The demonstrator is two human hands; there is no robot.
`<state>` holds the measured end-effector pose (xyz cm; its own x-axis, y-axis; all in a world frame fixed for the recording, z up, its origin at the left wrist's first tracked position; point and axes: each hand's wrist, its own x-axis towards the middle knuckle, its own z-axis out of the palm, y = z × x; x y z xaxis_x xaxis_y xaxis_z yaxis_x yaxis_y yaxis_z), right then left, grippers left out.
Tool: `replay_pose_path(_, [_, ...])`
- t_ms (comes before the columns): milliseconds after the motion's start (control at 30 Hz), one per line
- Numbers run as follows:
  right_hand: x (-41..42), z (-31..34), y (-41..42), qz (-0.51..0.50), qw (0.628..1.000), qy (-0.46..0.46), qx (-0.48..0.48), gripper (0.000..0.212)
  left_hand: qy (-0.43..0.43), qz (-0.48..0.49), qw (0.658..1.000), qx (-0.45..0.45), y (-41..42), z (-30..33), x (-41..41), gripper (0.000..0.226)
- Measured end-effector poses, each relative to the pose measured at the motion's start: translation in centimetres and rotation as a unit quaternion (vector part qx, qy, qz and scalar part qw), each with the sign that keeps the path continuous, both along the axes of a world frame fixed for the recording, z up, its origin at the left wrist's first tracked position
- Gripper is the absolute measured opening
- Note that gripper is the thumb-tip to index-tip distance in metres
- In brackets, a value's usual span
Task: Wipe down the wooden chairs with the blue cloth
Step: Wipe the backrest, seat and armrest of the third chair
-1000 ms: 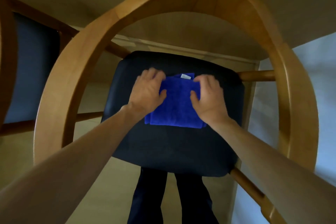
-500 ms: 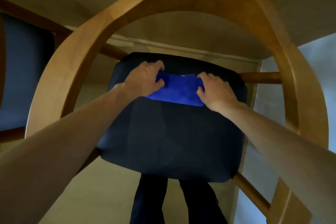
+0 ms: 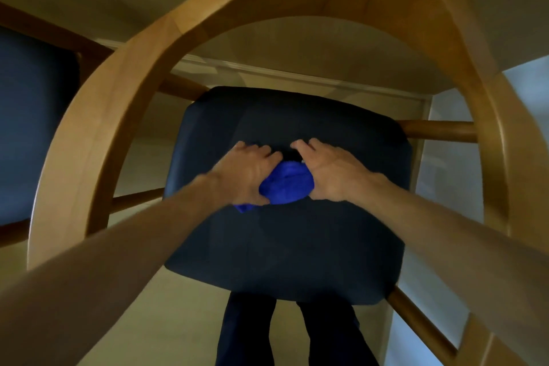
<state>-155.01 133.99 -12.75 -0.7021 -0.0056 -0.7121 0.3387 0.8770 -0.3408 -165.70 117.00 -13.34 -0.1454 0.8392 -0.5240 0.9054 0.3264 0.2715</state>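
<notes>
Blue cloth (image 3: 286, 187) now bunched between closer hands.

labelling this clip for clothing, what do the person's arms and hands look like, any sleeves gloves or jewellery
Both forearms are bare right up to the frame edge, so no sleeves show. The left hand and right hand wear no gloves, and no rings, watch or wristbands are visible, though the picture is slightly blurred. Below the seat, the legs are in dark trousers.

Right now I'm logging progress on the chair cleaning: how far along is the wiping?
Done: nothing on the chairs visibly shows wiping finished. In hand: the left hand and right hand bunch the blue cloth between them on the dark seat. Left: the curved wooden frame around the seat, untouched in this view, and the neighbouring chair at the left.
</notes>
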Motion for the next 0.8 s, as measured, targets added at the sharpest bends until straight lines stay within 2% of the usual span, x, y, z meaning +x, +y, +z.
replay_pose_path(67, [-2.0,0.7,1.4,0.009,1.0,-0.004,-0.016,0.053,-0.035,0.031,0.999,-0.002,1.9,0.9,-3.0,0.058])
replay_pose_path(100, [-3.2,1.0,2.3,-0.001,1.0,0.023,-0.016,0.047,-0.015,0.042,0.999,0.023,2.9,1.2,-4.8,0.053])
replay_pose_path(167, [-6.1,1.1,4.6,-0.026,0.994,0.104,0.014,0.045,0.05,0.085,0.993,0.07,4.8,1.2,-8.7,0.048])
replay_pose_path(233, [-8.8,0.7,6.4,-0.052,0.986,0.15,0.052,0.042,0.065,0.165,0.982,0.067,6.2,0.9,-11.4,0.049])
replay_pose_path(367, [-9.9,-2.0,4.7,-0.115,0.983,0.138,0.026,0.048,0.042,0.232,0.971,0.043,5.3,-0.9,-10.1,0.055])
replay_pose_path(500, [-5.9,-3.8,0.5,-0.169,0.963,0.209,0.024,0.068,0.063,0.275,0.949,0.14,2.6,-2.3,-6.4,0.062])
replay_pose_path(567, [-4.5,-3.9,-0.4,-0.161,0.964,0.212,0.025,0.073,0.047,0.275,0.949,0.144,1.5,-2.2,-5.3,0.069])
replay_pose_path(700, [-0.2,-2.8,-3.1,-0.141,0.965,0.221,0.007,0.077,0.037,0.244,0.957,0.15,-1.9,-1.5,-1.3,0.067])
replay_pose_path(800, [3.5,-2.1,-6.2,-0.139,0.973,0.186,0.01,0.076,0.04,0.236,0.959,0.15,-4.1,-1.2,2.6,0.067])
